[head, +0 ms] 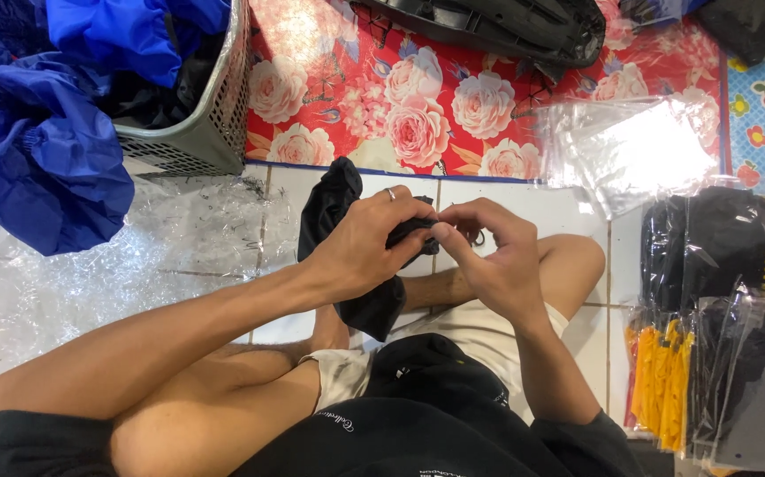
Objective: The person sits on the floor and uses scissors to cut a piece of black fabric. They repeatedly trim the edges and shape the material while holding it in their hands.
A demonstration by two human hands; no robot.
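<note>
White floor tiles meet a red rose-patterned mat where a person sits cross-legged. Both hands are together over the lap, closed on one black cloth: the left hand, wearing a ring, wraps its middle, while the right hand pinches a bunched end between thumb and fingertips. It looks soft, limp and light, drooping below the grip; I judge it best gathered in a fist rather than held by an edge. One grey basket stands at left with blue garments spilling out. One loose clear bag lies at right, above stacked bagged items, too overlapped to count.
</note>
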